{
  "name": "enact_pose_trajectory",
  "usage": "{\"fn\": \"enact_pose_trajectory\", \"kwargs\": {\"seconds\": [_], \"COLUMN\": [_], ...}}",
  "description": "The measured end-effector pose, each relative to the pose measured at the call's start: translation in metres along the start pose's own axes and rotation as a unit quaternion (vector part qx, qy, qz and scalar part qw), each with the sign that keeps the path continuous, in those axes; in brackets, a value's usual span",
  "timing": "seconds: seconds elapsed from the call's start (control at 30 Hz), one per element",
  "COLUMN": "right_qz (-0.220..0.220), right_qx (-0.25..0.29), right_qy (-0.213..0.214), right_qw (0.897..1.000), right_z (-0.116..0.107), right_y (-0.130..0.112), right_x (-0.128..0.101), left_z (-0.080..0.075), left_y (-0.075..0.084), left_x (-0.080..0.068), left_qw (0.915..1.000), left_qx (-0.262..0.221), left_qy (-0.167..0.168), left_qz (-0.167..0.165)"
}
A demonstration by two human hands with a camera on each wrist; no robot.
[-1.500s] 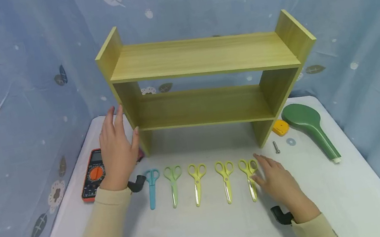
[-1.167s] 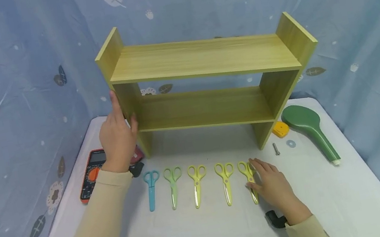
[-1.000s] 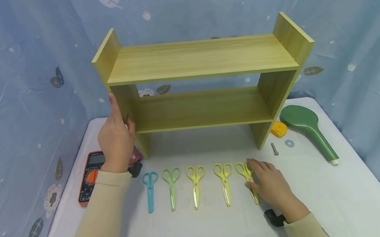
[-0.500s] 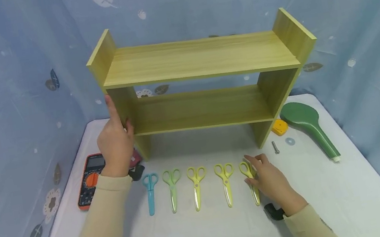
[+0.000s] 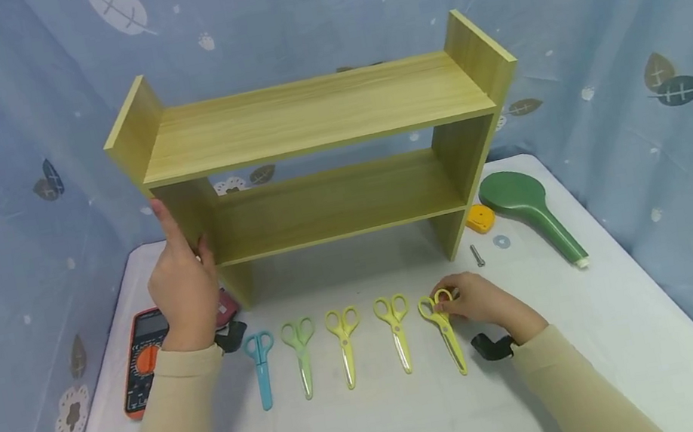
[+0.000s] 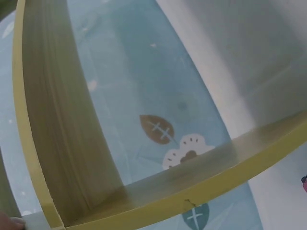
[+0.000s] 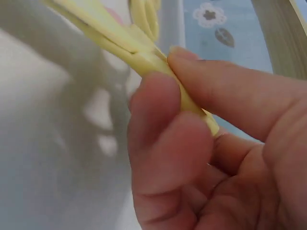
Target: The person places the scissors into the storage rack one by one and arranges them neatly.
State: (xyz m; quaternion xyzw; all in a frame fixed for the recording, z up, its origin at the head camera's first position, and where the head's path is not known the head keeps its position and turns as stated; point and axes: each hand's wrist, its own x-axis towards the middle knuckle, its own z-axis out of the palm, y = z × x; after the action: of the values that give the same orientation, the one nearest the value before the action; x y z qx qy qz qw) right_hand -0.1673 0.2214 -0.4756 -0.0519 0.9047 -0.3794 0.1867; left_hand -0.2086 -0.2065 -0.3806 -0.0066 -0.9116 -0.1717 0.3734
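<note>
A two-tier wooden shelf [image 5: 309, 115] stands at the back of the white table [image 5: 612, 324]. My left hand [image 5: 182, 285] holds its left side panel, thumb on the front edge; the panel and lower board [image 6: 158, 187] fill the left wrist view. Several scissors lie in a row before the shelf: blue [image 5: 262, 364], green [image 5: 301, 352] and yellow ones [image 5: 344, 340]. My right hand [image 5: 477, 299] pinches the handle of the rightmost yellow scissors [image 5: 444, 329]. In the right wrist view, thumb and fingers [image 7: 168, 143] clamp those yellow scissors [image 7: 129, 45].
An orange multimeter [image 5: 141, 357] lies at the left by my left wrist. Right of the shelf are a green shower head [image 5: 527, 209], a yellow tape measure [image 5: 479, 218], a bolt [image 5: 477, 255] and a washer [image 5: 501, 242]. Blue leaf-print curtains surround the table.
My right hand has gone from lying flat beside the rightmost yellow scissors to pinching their handle. The left hand went onto the shelf's left panel and stays there. The head view shifted right.
</note>
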Motion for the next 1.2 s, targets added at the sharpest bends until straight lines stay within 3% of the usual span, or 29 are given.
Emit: {"fn": "enact_pose_trajectory", "kwargs": {"seconds": [0.13,0.33,0.5,0.7,0.87,0.97,1.03,1.2], "right_qz": [0.008,-0.029,-0.074,-0.105,-0.132,-0.163,-0.198,-0.312], "right_qx": [0.007,-0.027,-0.052,-0.084,-0.121,-0.166,-0.204,-0.261], "right_qy": [-0.017,-0.026,-0.001,0.024,0.081,0.145,0.199,0.331], "right_qw": [1.0,0.999,0.996,0.991,0.98,0.962,0.938,0.852], "right_z": [-0.003,-0.013,-0.022,-0.031,-0.039,-0.041,-0.042,-0.045], "right_y": [-0.001,-0.01,-0.02,-0.035,-0.048,-0.054,-0.058,-0.068], "right_x": [-0.002,-0.016,-0.029,-0.045,-0.059,-0.066,-0.072,-0.083], "left_z": [-0.002,-0.003,-0.003,-0.004,-0.003,-0.001,0.0,0.001], "left_y": [-0.003,-0.005,-0.005,-0.003,-0.002,-0.002,-0.003,-0.004], "left_x": [-0.006,-0.009,-0.005,-0.002,-0.001,-0.001,-0.001,-0.001], "left_qw": [1.0,0.9999,0.9994,0.9996,0.9998,0.9997,0.9997,0.9998], "left_qx": [-0.003,-0.004,-0.006,0.002,0.003,0.001,-0.002,-0.005], "left_qy": [0.004,0.004,0.014,0.013,0.011,0.013,0.014,0.013], "left_qz": [0.002,0.014,0.031,0.024,0.019,0.019,0.018,0.013]}}
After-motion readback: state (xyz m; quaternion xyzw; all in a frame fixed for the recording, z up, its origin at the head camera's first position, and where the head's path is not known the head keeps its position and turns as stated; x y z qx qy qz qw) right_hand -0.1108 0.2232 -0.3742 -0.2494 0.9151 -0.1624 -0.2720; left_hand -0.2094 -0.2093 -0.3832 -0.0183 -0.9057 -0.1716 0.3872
